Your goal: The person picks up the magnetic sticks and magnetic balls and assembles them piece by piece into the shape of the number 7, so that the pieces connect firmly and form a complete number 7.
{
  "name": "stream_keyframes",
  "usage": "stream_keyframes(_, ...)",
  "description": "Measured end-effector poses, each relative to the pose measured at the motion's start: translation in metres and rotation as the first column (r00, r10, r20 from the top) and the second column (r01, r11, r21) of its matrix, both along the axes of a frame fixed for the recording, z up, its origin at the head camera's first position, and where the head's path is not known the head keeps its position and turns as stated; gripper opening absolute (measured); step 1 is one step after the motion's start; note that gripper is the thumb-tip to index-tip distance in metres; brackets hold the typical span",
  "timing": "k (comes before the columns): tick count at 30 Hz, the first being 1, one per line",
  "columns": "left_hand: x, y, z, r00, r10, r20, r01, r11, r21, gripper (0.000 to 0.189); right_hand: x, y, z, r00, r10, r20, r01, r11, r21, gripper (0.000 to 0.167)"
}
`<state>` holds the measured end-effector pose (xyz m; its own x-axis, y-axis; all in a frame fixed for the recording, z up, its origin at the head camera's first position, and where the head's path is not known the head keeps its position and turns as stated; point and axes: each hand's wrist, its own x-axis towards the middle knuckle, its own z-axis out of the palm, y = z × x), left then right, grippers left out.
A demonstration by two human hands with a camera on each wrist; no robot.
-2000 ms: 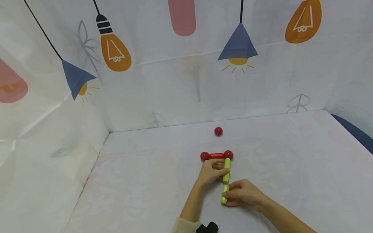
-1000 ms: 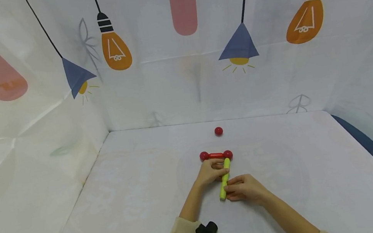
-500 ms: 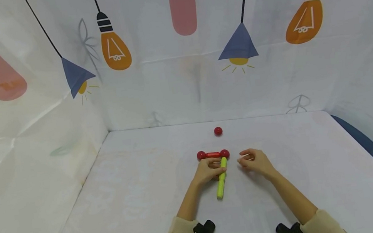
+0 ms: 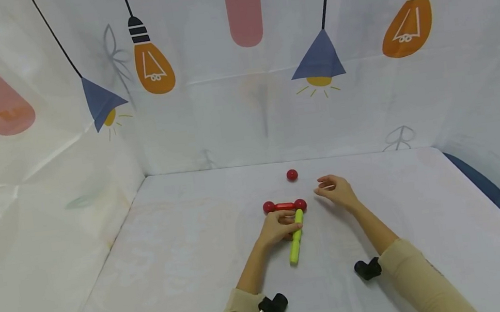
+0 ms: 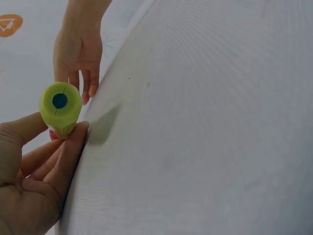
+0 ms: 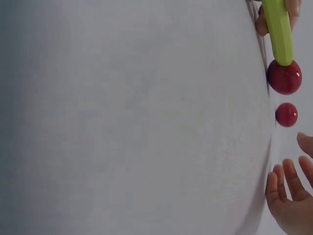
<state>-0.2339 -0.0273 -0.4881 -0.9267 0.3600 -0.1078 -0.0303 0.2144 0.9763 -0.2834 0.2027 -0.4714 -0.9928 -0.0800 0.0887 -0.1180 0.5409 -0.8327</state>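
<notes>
My left hand (image 4: 277, 227) pinches a yellow-green toy rod (image 4: 298, 217) between thumb and fingers. End to end with it, a second yellow-green rod (image 4: 295, 252) points toward me; its end face has a dark round inset in the left wrist view. The far rod end meets a red ball (image 4: 300, 205), clearest in the right wrist view. From that ball a short red rod (image 4: 285, 206) runs left to another red ball (image 4: 269, 207). A lone red ball (image 4: 292, 175) lies farther back. Right of it, my right hand (image 4: 337, 192) hovers with loosely bent fingers, holding nothing.
The pieces lie on a white table (image 4: 198, 266). A white printed sheet (image 4: 227, 122) hangs behind it and along its left. Black wrist cameras (image 4: 273, 305) stick out from both sleeves, close above the tabletop.
My right hand pushed the near yellow-green rod against the far one, let go, and moved right and away toward the lone ball. My left hand keeps its grip, shifting slightly left with the pieces.
</notes>
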Motion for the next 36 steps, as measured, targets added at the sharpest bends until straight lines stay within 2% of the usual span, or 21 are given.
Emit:
stream_keyframes(6,-0.001,0.0,-0.002,1.0,-0.005,0.013,0.005,1.0,0.01,0.041,-0.02,-0.005,-0.005,0.999,-0.004,0.042,0.006,0.999,-0.041,0.049)
stream_keyframes(10,0.008,-0.002,0.016,1.0,-0.023,-0.007,0.023,1.0,0.02,0.039,-0.031,-0.012,-0.007,0.998,-0.005,0.061,0.008,0.998,-0.058,0.052)
stream_keyframes(13,0.009,-0.002,0.02,1.0,-0.029,-0.001,0.029,0.999,0.019,0.039,-0.037,-0.017,-0.007,0.998,0.011,0.065,-0.007,0.998,-0.06,0.054)
stream_keyframes(17,-0.001,-0.001,0.002,1.0,-0.02,0.015,0.02,1.0,0.015,0.041,-0.043,-0.024,-0.006,0.998,0.036,0.049,-0.033,0.998,-0.056,0.059)
stream_keyframes(19,-0.002,-0.001,-0.001,1.0,-0.013,0.017,0.013,1.0,0.009,0.041,-0.046,-0.029,-0.006,0.998,0.044,0.045,-0.042,0.998,-0.047,0.063)
stream_keyframes(28,-0.002,-0.002,-0.001,1.0,-0.009,0.012,0.009,1.0,0.002,0.041,-0.057,-0.048,-0.011,0.997,0.073,0.01,-0.073,0.997,0.034,0.067)
stream_keyframes(33,-0.002,-0.003,-0.001,1.0,-0.014,0.005,0.015,1.0,-0.008,0.041,-0.06,-0.053,-0.013,0.997,0.069,-0.023,-0.068,0.997,0.048,0.055)
stream_keyframes(36,0.002,-0.003,0.006,1.0,-0.023,0.006,0.023,1.0,-0.005,0.041,-0.06,-0.054,-0.014,0.999,0.05,-0.021,-0.049,0.998,0.043,0.049)
